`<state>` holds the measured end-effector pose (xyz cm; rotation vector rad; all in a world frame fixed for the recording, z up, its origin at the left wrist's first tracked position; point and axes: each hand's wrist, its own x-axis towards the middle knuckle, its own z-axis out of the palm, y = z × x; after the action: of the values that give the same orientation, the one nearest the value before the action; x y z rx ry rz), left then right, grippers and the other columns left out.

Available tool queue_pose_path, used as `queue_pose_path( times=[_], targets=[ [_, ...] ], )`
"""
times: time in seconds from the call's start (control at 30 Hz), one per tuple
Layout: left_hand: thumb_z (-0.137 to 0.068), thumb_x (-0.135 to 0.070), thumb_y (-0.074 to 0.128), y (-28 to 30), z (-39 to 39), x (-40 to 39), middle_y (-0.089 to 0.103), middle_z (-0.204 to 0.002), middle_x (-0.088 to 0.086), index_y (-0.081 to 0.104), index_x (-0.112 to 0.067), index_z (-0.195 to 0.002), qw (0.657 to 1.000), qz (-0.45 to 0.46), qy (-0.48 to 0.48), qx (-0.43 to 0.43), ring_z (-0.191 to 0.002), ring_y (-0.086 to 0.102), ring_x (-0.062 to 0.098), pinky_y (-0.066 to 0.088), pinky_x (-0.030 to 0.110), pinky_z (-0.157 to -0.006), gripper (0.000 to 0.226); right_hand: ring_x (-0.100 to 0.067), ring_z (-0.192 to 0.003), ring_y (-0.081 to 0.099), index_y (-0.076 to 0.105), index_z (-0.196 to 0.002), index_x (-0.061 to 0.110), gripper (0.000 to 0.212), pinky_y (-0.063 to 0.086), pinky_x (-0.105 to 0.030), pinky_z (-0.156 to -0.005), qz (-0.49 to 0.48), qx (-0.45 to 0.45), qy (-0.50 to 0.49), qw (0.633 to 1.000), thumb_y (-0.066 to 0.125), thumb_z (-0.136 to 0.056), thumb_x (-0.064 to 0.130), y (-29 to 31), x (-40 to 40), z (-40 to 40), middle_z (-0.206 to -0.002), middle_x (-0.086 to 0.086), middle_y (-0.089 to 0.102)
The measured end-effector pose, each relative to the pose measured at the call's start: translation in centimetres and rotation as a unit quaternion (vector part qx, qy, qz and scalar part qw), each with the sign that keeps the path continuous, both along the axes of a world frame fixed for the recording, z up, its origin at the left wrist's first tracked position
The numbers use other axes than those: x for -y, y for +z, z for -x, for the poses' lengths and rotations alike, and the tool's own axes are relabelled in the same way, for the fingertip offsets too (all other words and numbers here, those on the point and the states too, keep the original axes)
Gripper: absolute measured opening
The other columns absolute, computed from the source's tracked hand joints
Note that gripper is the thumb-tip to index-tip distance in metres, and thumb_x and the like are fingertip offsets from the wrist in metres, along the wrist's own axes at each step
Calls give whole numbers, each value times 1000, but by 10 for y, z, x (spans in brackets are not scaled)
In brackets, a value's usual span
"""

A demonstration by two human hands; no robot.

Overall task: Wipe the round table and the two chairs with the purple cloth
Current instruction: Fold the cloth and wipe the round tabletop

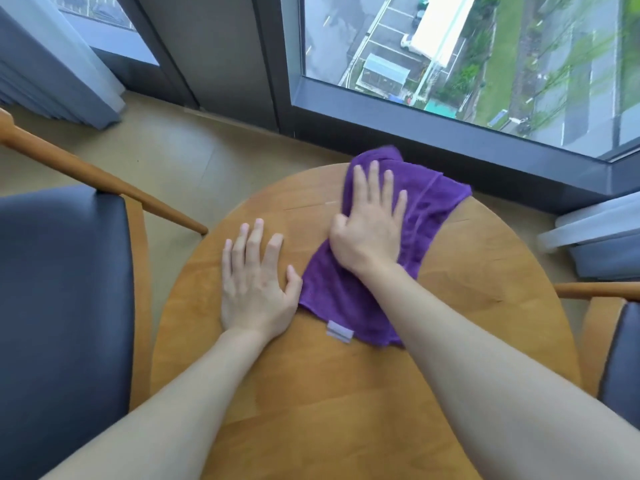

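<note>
A purple cloth lies spread across the far half of the round wooden table. My right hand presses flat on the cloth with straight fingers pointing toward the window. My left hand rests flat on the bare wood just left of the cloth, its thumb touching the cloth's edge. One chair with a dark padded seat and wooden frame stands at the left. The second chair shows only partly at the right edge.
A large floor-level window with a dark frame runs behind the table. Grey curtains hang at the far left and bunch at the right. Tan floor lies between the left chair and the window.
</note>
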<state>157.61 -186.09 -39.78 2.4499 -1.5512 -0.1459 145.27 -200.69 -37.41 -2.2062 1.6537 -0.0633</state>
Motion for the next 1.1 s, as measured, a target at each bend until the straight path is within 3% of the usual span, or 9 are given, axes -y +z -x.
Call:
queue_pose_path(
  times=[0.13, 0.17, 0.23, 0.3, 0.47, 0.57, 0.7, 0.93, 1.1],
  targets=[
    [-88, -38, 45, 3, 2, -2, 38, -160, 13, 55, -14, -137, 1000, 3, 0, -8, -152, 29, 33, 18, 53, -125, 56, -22, -158, 12, 32, -159, 22, 87, 6, -48, -128, 26, 48, 336, 940, 38, -73, 33, -5, -23, 36, -170, 0, 22],
    [-88, -39, 44, 4, 2, -2, 38, -160, 13, 55, -15, -137, 1000, 0, 2, -10, -152, 28, 33, 17, 53, -125, 55, -22, -157, 16, 37, -157, 21, 85, 8, -48, -128, 35, 50, 317, 946, 38, -72, 32, -4, -17, 50, -168, 0, 28],
    [-89, -41, 42, 3, 0, 1, 37, -159, 11, 51, -18, -137, 1000, -5, 2, -12, -152, 27, 32, 16, 52, -126, 54, -24, -157, 16, 36, -157, 21, 84, 5, -49, -128, 34, 31, 70, 996, 40, -73, 32, -4, -10, 59, -168, 0, 27],
    [-88, -40, 41, 3, 0, 1, 37, -158, 12, 49, -18, -137, 1000, -10, -2, -15, -151, 26, 34, 14, 52, -126, 54, -25, -159, 3, 23, -161, 22, 89, -5, -49, -127, -3, -9, -98, 995, 41, -75, 35, 0, -17, 43, -172, 0, 12],
    [-87, -30, 48, 19, 18, 13, 32, -160, 21, 45, -5, -141, 998, -57, 3, -38, -152, 21, 39, 10, 51, -127, 60, -19, -158, 13, 32, -159, 24, 91, 7, -46, -128, 14, 50, 325, 944, 39, -69, 31, -2, -18, 89, -170, 4, 20],
    [-91, -30, 55, 28, 49, 33, 27, -165, 14, 43, -8, -148, 990, -47, -125, -44, -155, 17, 29, 6, 43, -129, 62, -19, -158, 12, 31, -160, 24, 92, 4, -46, -128, 28, 49, 88, 995, 44, -69, 27, -3, -3, 126, -170, 4, 18],
    [-96, -35, 45, 24, 107, 57, 15, -170, 7, 35, -12, -156, 980, -40, -176, -88, -158, 6, 22, 0, 40, -129, 65, -19, -158, -5, 11, -164, 21, 98, -10, -47, -126, 5, 35, -150, 988, 40, -71, 32, -5, 3, 120, -173, 1, 2],
    [-82, -37, 48, 9, 115, 54, 27, -167, 8, 43, -15, -144, 982, -25, -158, -105, -158, 11, 21, 7, 46, -128, 66, -13, -158, 5, 15, -163, 21, 93, 5, -48, -128, -6, 97, 166, 981, 40, -74, 31, -4, -21, 135, -171, 7, 17],
    [-86, -48, 44, 11, 117, 55, 17, -170, 6, 40, -20, -141, 984, -54, -161, -56, -159, 3, 21, 5, 47, -128, 63, -12, -158, -4, 16, -163, 31, 97, 2, -56, -125, -8, 24, 149, 988, 40, -69, 36, -6, -43, 218, -172, 14, 5]
  ],
)
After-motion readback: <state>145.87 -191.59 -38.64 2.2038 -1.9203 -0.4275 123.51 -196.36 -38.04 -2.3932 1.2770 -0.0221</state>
